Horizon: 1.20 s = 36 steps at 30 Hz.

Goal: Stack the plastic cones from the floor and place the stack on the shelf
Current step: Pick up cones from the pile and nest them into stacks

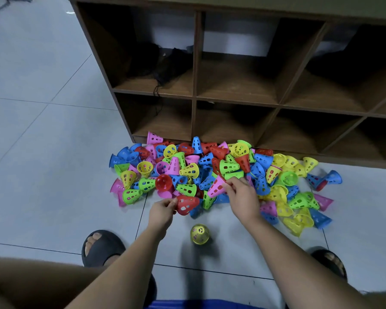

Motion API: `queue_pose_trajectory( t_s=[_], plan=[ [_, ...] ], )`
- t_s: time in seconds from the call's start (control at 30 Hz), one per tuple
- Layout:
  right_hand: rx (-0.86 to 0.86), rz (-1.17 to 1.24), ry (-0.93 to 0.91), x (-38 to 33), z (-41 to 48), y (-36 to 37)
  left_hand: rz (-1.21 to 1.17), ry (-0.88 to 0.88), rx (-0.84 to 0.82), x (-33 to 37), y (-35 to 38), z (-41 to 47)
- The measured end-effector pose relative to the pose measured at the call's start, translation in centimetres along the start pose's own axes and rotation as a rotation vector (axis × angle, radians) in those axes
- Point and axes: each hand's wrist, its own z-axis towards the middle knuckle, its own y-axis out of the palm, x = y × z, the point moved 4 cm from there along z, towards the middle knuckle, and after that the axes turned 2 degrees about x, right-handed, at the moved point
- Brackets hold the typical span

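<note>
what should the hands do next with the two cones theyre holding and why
Probably nest the pink cone in the right hand with the red cone in the left hand: each hand holds one single cone, close together but apart, so joining them starts the stack.

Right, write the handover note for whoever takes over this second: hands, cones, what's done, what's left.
Hands: the left hand holds a red cone; the right hand pinches a pink cone.
Things: the pile of loose cones lies on the floor against the front of the shelf. One yellow cone sits apart, nearer the feet.
Done: no stack is in view, and no cones show in the shelf's compartments.
Left: probably nest the two held cones, add the rest from the pile, then set the stack on the shelf.
</note>
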Motion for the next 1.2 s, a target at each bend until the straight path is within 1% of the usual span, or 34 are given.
queue_pose_trajectory(
  t_s=[0.1,0.2,0.27,0.33,0.4,0.47,0.63,0.83,1.03,1.13,1.2],
  plan=[
    [-0.017,0.149,0.103,0.3,-0.9,-0.5,0.038,0.007,-0.028,-0.1,0.7,-0.8],
    [-0.099,0.401,0.334,1.1,-2.0,-0.5,0.085,-0.003,-0.077,-0.6,1.5,-1.5],
    [-0.181,0.583,0.507,1.7,-3.0,0.0,0.134,-0.008,-0.102,-1.0,2.1,-2.0],
    [-0.280,0.718,0.621,2.2,-4.2,0.7,0.178,-0.010,-0.120,-1.3,2.7,-2.6],
    [-0.393,0.813,0.690,2.4,-5.4,1.3,0.233,-0.008,-0.137,-1.8,3.3,-2.9],
    [-0.492,0.857,0.730,2.4,-6.6,2.0,0.278,-0.013,-0.158,-2.2,3.9,-3.2],
    [-0.610,0.731,0.728,2.2,-9.1,3.6,0.368,-0.007,-0.177,-2.6,4.8,-3.6],
    [-0.601,0.598,0.763,2.6,-10.1,5.2,0.395,-0.063,-0.198,-3.9,4.5,-3.2],
    [-0.628,0.468,0.743,2.1,-10.0,6.4,0.403,-0.098,-0.196,-5.0,4.4,-2.7],
    [-0.632,0.403,0.737,2.0,-9.7,7.0,0.416,-0.089,-0.187,-4.8,4.3,-2.0],
    [-0.681,0.350,0.704,1.9,-9.6,7.3,0.438,-0.063,-0.190,-4.7,4.1,-1.3]
  ],
)
